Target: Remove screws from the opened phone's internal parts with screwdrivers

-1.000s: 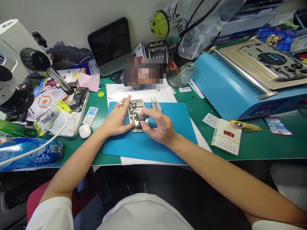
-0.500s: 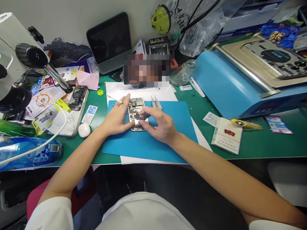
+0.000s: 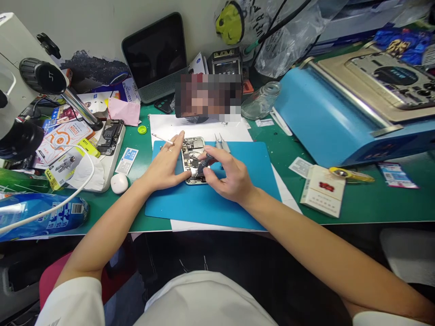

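An opened phone (image 3: pixel 193 154) with its inner parts bare lies on the blue mat (image 3: pixel 163 206). My left hand (image 3: pixel 165 167) lies along the phone's left side, thumb stretched to its lower left edge. A thin white cigarette (image 3: pixel 162 139) is lodged between the fingers of that hand. Over the phone's lower right, my right hand (image 3: pixel 229 174) pinches a small dark screwdriver (image 3: pixel 206 160), tilted down toward the phone's inside. A small white piece (image 3: pixel 194 172) shows at the thumb tip. Tweezers (image 3: pixel 222 144) lie just behind the right hand, partly hidden.
To the left are a microscope (image 3: pixel 44 74), a second opened phone (image 3: pixel 110 136), a white earbud case (image 3: pixel 119 183) and a blue bottle (image 3: pixel 44 215). A large blue machine (image 3: pixel 312 122) stands at right, with a cigarette pack (image 3: pixel 322 190) before it. A glass jar (image 3: pixel 260 102) lies behind.
The screwdriver in my right hand has tipped more upright and shows more clearly, the fingers shifting slightly. My left hand and the phone have stayed put.
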{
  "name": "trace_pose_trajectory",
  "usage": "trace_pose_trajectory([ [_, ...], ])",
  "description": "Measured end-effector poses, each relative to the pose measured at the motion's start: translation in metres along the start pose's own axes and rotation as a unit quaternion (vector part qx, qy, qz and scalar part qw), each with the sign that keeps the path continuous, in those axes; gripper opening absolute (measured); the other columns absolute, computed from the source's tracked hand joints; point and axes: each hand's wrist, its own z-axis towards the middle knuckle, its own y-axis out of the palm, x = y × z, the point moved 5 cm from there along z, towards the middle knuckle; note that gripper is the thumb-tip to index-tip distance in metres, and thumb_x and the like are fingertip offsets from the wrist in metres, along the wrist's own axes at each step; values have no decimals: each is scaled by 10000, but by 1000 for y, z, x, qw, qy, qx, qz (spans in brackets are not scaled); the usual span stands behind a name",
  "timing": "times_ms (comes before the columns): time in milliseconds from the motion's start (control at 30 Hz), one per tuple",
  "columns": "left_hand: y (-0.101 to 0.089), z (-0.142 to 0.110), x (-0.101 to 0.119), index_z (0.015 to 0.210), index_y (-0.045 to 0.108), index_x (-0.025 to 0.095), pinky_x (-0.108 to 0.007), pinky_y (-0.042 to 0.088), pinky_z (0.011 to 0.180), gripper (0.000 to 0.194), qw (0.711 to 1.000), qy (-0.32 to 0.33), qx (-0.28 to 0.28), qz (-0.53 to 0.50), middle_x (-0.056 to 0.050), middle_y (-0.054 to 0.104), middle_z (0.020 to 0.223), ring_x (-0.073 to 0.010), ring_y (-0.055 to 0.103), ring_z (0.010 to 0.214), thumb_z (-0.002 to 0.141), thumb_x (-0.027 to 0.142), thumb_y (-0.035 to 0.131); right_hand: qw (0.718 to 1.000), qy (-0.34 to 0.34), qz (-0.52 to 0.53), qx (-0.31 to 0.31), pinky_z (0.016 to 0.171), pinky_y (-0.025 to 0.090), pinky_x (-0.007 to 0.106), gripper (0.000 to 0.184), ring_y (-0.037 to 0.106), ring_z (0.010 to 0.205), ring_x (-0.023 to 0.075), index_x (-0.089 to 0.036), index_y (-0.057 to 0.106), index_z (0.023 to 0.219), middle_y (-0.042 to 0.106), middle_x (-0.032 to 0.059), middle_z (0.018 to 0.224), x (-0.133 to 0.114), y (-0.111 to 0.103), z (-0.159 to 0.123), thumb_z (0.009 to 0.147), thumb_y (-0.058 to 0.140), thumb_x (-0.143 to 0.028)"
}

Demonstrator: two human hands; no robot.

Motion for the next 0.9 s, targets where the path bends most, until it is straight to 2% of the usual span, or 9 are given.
trace_pose_trajectory([
  [100, 0, 0, 0, 1667, -14, 185, -563, 235, 1277, 1029, 1000, 2, 0, -1, -189, 129, 1736, -390, 180, 1599, 924, 504, 623, 1000, -11, 2, 0, 827, 669, 354, 675, 770, 977, 234, -333, 373, 1556, 766, 54, 1146, 0, 1, -1, 956, 664, -227],
  [167, 0, 0, 0, 1669, -24, 204, -577, 239, 1273, 1035, 1000, 2, 3, -1, -180, 129, 1737, -394, 185, 1598, 922, 507, 626, 1000, -9, 1, -1, 810, 672, 348, 670, 773, 957, 230, -329, 367, 1561, 769, 55, 1138, 0, 1, -1, 962, 640, -205],
  [267, 0, 0, 0, 1669, -31, 197, -573, 237, 1276, 1045, 1000, 2, 3, -1, -184, 135, 1735, -391, 191, 1597, 916, 490, 633, 1000, -7, -2, -2, 799, 681, 354, 664, 774, 926, 229, -306, 355, 1577, 772, 63, 1118, -2, 0, 0, 967, 568, -150],
  [433, 0, 0, 1, 1667, -21, 194, -571, 218, 1280, 1026, 1000, -2, 2, -9, -179, 122, 1739, -401, 178, 1597, 927, 506, 617, 1000, -28, -10, 4, 799, 694, 353, 702, 783, 918, 230, -294, 361, 1566, 776, 65, 1079, -5, 0, 1, 945, 672, -198],
  [567, -1, -1, 2, 1668, -48, 198, -583, 223, 1276, 1043, 1000, -7, 2, -7, -177, 136, 1737, -396, 187, 1597, 915, 471, 620, 1000, -13, -11, -1, 795, 693, 346, 662, 785, 909, 225, -261, 361, 1569, 778, 81, 1084, -5, 0, 3, 957, 570, -122],
  [733, -2, -1, 2, 1668, -39, 176, -568, 233, 1278, 1024, 1000, -4, 0, -3, -193, 134, 1734, -384, 181, 1601, 933, 478, 607, 999, -34, -11, -2, 766, 693, 339, 722, 791, 915, 233, -256, 355, 1572, 779, 82, 1061, -7, 1, 4, 935, 686, -181],
  [900, -2, -2, 2, 1670, -31, 180, -569, 232, 1275, 1025, 1000, 2, 8, -10, -195, 140, 1732, -388, 187, 1598, 934, 472, 620, 1000, -7, -3, -9, 724, 688, 302, 682, 796, 854, 205, -255, 348, 1570, 784, 74, 1053, -1, 6, -2, 965, 650, -169],
])
